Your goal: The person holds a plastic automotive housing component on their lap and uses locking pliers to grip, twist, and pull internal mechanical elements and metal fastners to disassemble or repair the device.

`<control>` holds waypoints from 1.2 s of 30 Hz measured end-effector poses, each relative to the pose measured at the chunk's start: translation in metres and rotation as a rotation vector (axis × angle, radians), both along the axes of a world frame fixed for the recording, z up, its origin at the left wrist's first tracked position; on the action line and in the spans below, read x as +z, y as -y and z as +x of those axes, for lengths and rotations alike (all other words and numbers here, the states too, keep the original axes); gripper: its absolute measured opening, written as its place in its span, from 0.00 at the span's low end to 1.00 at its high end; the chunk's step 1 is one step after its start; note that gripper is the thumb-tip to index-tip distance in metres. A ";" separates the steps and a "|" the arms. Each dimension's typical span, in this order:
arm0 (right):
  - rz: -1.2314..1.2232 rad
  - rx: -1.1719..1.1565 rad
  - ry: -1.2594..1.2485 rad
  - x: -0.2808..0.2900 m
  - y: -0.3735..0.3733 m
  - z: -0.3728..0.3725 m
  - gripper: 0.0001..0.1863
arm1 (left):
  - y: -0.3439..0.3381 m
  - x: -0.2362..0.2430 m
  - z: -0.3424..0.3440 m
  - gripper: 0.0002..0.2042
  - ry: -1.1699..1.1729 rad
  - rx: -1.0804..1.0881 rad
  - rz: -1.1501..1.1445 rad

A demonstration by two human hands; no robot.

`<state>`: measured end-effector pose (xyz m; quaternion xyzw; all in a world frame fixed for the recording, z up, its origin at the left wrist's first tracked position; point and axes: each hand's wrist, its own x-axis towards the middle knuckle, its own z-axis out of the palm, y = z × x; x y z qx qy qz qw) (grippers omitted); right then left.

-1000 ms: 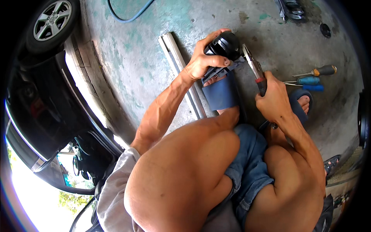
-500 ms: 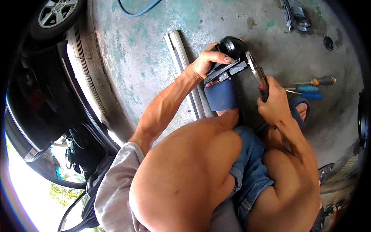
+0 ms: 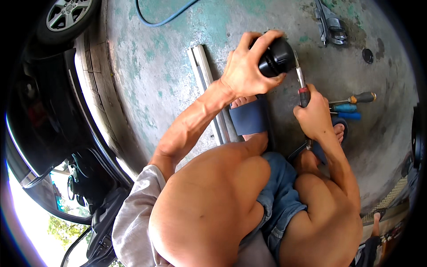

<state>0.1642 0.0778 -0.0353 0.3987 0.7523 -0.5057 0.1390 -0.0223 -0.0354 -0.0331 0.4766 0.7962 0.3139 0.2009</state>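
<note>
My left hand (image 3: 244, 69) wraps its fingers round a black rounded plastic part (image 3: 279, 55), lifted above the floor with its smooth curved side showing. Closed round the red-and-black handle of a pair of pliers (image 3: 300, 76) is my right hand (image 3: 315, 115). The metal jaws of the pliers reach up to the right edge of the black part; whether they grip it I cannot tell. Below the black part is my foot in a blue sandal (image 3: 247, 118).
A long pale metal rail (image 3: 202, 66) lies left of my foot. Screwdrivers (image 3: 362, 97) rest on the floor at right. Farther off are a grey-black part (image 3: 332, 27), a black disc (image 3: 367, 55) and a blue hose (image 3: 162, 22). A car wheel (image 3: 66, 15) stands at far left.
My left hand has turned the black part over, so its flat slotted side no longer shows. The pliers have swung more upright, still against the part's right edge.
</note>
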 end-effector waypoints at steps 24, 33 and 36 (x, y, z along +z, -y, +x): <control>0.146 0.175 -0.274 0.016 0.004 0.023 0.31 | 0.026 -0.022 -0.018 0.52 1.566 0.143 0.096; 0.147 0.225 -0.313 0.028 0.003 0.018 0.36 | 0.025 -0.018 -0.018 0.54 1.749 0.132 0.109; 0.102 0.307 -0.253 0.041 -0.002 0.012 0.37 | 0.030 -0.028 -0.011 0.56 1.893 0.188 0.143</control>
